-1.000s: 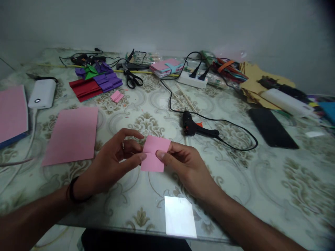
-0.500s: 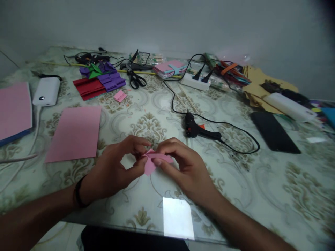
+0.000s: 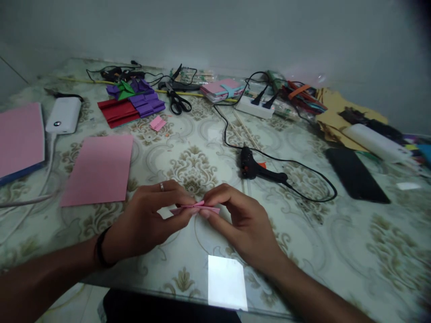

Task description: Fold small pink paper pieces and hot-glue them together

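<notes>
A small folded piece of pink paper (image 3: 213, 209) is pinched between both hands above the front middle of the table. My left hand (image 3: 151, 220) grips its left part between thumb and fingers. From the other side, my right hand (image 3: 240, 220) closes thumb and forefinger on it. The paper is seen nearly edge-on, thin and flattened, and the fingertips hide much of it. A flat pink sheet (image 3: 99, 170) lies left of my left hand. Beyond my right hand rests a black glue gun (image 3: 259, 168) with its cord looping to the right.
Folded red (image 3: 117, 113) and purple paper (image 3: 148, 104), scissors (image 3: 178, 101) and a small pink slip (image 3: 157, 123) lie farther back. A white power strip (image 3: 256, 106) stands behind the glue gun. A black phone (image 3: 357, 175) is at right, a white power bank (image 3: 63, 115) at left.
The pink paper has turned from showing its spread, pointed faces to lying nearly edge-on. The left fingers have closed down over it. The view has shifted slightly.
</notes>
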Demonstrator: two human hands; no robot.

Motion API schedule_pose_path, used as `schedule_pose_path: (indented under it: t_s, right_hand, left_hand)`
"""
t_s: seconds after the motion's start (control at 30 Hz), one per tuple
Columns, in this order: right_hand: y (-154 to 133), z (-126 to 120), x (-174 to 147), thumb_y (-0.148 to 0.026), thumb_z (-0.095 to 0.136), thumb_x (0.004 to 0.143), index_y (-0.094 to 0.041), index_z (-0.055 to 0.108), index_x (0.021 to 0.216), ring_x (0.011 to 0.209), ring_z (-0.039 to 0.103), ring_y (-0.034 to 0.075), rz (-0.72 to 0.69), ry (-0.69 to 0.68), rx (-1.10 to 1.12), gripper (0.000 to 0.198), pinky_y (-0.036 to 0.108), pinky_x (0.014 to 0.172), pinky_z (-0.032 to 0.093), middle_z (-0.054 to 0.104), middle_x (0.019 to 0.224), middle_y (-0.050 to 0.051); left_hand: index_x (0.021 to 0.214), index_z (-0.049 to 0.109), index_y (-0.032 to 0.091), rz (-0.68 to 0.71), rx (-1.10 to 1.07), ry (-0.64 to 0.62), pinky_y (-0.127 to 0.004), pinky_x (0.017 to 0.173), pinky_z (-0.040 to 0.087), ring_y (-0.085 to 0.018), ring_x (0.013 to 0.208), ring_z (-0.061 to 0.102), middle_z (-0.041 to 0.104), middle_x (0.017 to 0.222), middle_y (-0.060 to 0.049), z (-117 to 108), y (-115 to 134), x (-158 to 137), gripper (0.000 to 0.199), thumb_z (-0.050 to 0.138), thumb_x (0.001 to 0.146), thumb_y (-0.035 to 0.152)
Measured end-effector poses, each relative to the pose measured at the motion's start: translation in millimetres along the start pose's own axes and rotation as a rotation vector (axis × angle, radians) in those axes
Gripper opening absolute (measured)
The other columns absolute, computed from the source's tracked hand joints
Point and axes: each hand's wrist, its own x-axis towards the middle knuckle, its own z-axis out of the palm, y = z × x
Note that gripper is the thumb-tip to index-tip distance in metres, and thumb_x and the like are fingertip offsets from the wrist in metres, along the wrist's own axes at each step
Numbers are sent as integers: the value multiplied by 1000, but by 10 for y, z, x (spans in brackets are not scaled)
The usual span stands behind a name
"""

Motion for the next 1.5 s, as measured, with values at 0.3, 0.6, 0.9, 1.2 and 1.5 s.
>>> schedule_pose_path:
  t_s: [0.3, 0.6, 0.9, 1.2, 1.5]
  right_hand:
    - [-51, -12, 42, -27, 75, 92, -23, 73, 85, 76, 66, 14, 74, -41, -89, 9, 27, 74, 49, 73, 80, -2]
    - [-25, -8, 59, -39, 69, 95, -19, 71, 84, 72, 60, 14, 339, -179, 79, 23, 27, 67, 45, 69, 77, 0]
    - [-31, 9, 64, -40, 74, 90, -19, 72, 86, 73, 58, 14, 393, -189, 151, 22, 28, 68, 45, 68, 79, 0]
    - [-31, 30, 50, -33, 72, 85, -20, 61, 73, 69, 55, 14, 355, -95, 101, 21, 29, 67, 45, 60, 71, -2]
    - [-124, 41, 42, -26, 64, 77, -20, 61, 70, 65, 54, 15, 252, -109, -204, 10, 29, 62, 41, 60, 66, -2]
  left_hand:
    - [87, 78, 18, -101, -45, -98, -20, 68, 51, -10, 73, 68, 75, 82, 0, -22, 11, -3, 12, 69, 93, 15]
    - [87, 74, 17, -486, -232, -153, -25, 65, 45, -14, 72, 60, 70, 77, 1, -81, -40, 52, 28, 62, 98, 40]
    - [66, 56, 16, -561, -107, -244, -24, 51, 23, -10, 59, 34, 38, 62, 6, -63, -88, 76, 40, 66, 92, 46]
    - [93, 70, 15, -556, -388, -322, -26, 65, 45, -15, 74, 58, 69, 83, -2, -39, -98, 67, 26, 65, 93, 40]
    - [79, 67, 17, -457, -111, -297, -23, 58, 37, -12, 66, 50, 58, 69, 4, 29, 1, 13, 17, 63, 92, 28]
